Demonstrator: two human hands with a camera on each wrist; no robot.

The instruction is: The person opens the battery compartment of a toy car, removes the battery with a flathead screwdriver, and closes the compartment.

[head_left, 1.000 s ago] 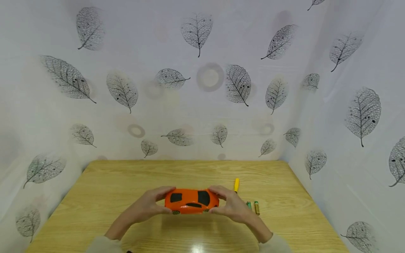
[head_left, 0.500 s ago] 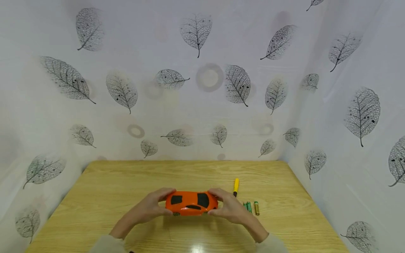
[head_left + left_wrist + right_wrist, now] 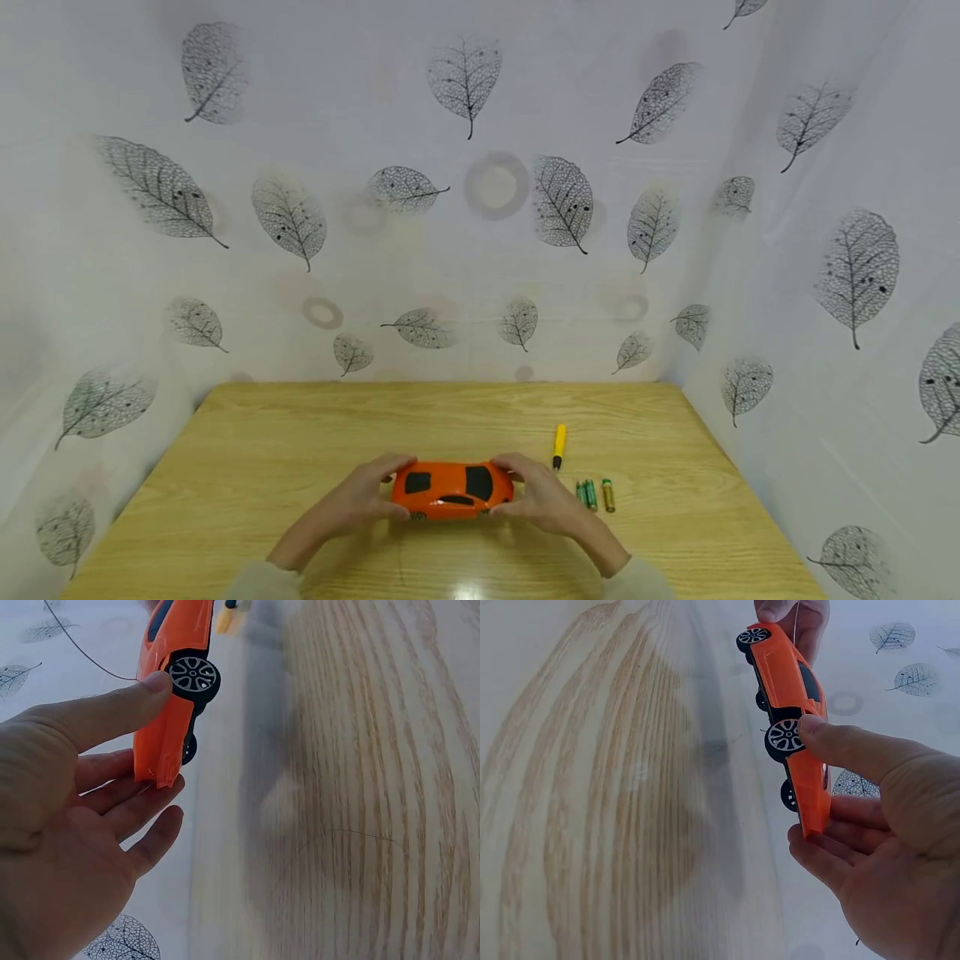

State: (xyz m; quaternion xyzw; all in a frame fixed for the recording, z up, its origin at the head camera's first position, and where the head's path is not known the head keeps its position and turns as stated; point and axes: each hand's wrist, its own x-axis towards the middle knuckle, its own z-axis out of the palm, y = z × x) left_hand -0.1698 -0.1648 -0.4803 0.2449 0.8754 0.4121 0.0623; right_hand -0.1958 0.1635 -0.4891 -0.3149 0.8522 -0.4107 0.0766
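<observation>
An orange toy car with dark windows is held lengthwise between both hands, at the front middle of the head view. My left hand grips its left end, thumb on the near side by a wheel and fingers at the far side. At the other end my right hand holds it in the same way, thumb beside a front wheel. In the wrist views the wheels appear slightly apart from the table. A thin wire rises from the car in the left wrist view.
To the right of the right hand lie several small batteries: green ones and a gold-and-green one. Behind them is a yellow-handled tool with a black end. A leaf-patterned curtain encloses the wooden table.
Both hands have lowered the toy car a little, toward the person, keeping their hold. More of the green batteries and the yellow tool's black end now shows beyond the right hand.
</observation>
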